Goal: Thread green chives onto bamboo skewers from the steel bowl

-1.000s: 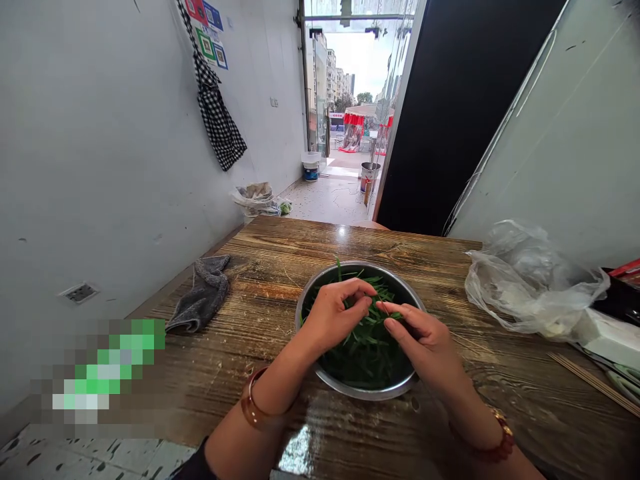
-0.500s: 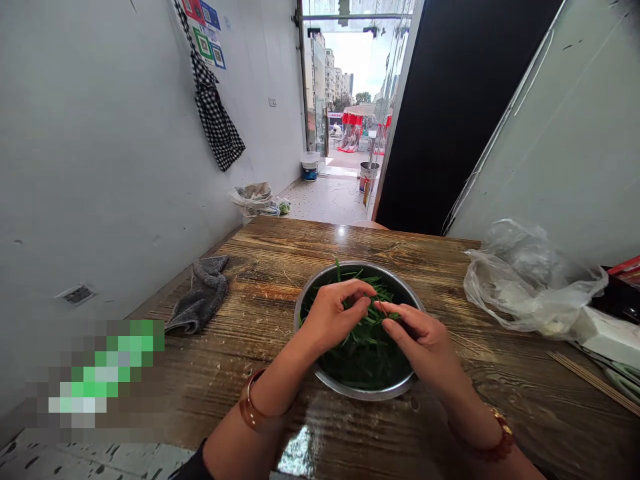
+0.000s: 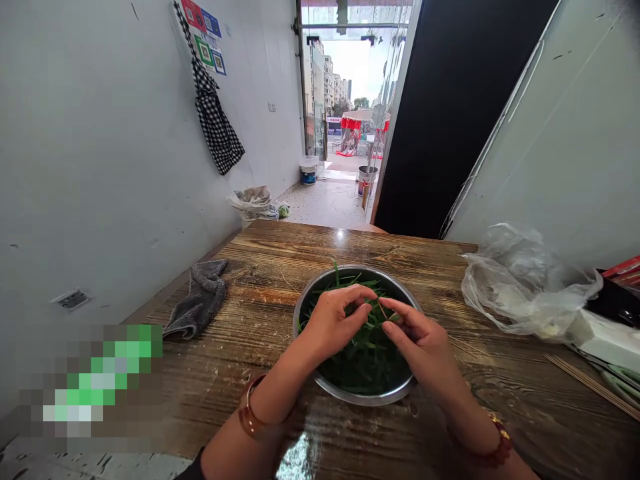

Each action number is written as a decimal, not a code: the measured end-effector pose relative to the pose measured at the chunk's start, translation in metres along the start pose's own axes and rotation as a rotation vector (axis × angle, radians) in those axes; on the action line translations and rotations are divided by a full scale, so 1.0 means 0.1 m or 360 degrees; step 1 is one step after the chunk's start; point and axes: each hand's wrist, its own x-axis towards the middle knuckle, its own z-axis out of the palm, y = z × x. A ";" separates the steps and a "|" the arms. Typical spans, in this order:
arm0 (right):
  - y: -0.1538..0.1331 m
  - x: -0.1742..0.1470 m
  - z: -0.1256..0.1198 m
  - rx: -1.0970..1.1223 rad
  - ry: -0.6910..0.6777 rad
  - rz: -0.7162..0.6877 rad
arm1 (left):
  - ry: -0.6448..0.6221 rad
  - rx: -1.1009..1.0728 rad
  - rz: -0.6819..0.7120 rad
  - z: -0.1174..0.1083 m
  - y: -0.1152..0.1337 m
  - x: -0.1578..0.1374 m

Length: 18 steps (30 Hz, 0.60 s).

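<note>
A round metal bowl (image 3: 357, 399) holds a heap of long, narrow green leaves (image 3: 367, 357). Above the leaves, my left hand (image 3: 340, 317) has its fingers curled, with index finger and thumb bent toward my right hand; whatever lies between them is hidden. My right hand (image 3: 420, 337) pinches a short, thin brownish stick (image 3: 383, 307), with a bit of green leaf showing by its fingertips. The upper end of the stick comes close to the left index fingertip, and I cannot tell whether they touch.
The bowl stands on a wooden table (image 3: 240, 373). A grey cloth (image 3: 197, 300) lies to the left. At right are a crumpled plastic bag (image 3: 525, 287), a white box (image 3: 605, 337), thin wooden skewers (image 3: 590, 383) and green-handled scissors (image 3: 623, 385). A black panel (image 3: 450, 120) rises behind.
Both hands keep nearly the same place over the bowl. Their fingertips have shifted slightly, and the thin stick between them now shows more plainly and at a steeper tilt.
</note>
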 end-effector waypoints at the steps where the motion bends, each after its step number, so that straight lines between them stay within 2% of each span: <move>1: 0.00 0.00 0.01 0.0069 0.0027 0.0034 | -0.0005 0.0005 -0.0003 0.00 0.00 0.00; 5: 0.01 0.00 0.03 0.0236 0.0022 0.0083 | -0.0023 0.0013 -0.0005 0.00 0.00 0.00; 12: 0.05 -0.02 0.02 0.0151 0.0049 0.0071 | 0.0003 0.0016 -0.0048 -0.01 0.04 0.00; 18: 0.02 -0.01 0.02 0.0179 0.0032 0.0083 | 0.0015 -0.0008 0.0025 0.00 0.00 -0.01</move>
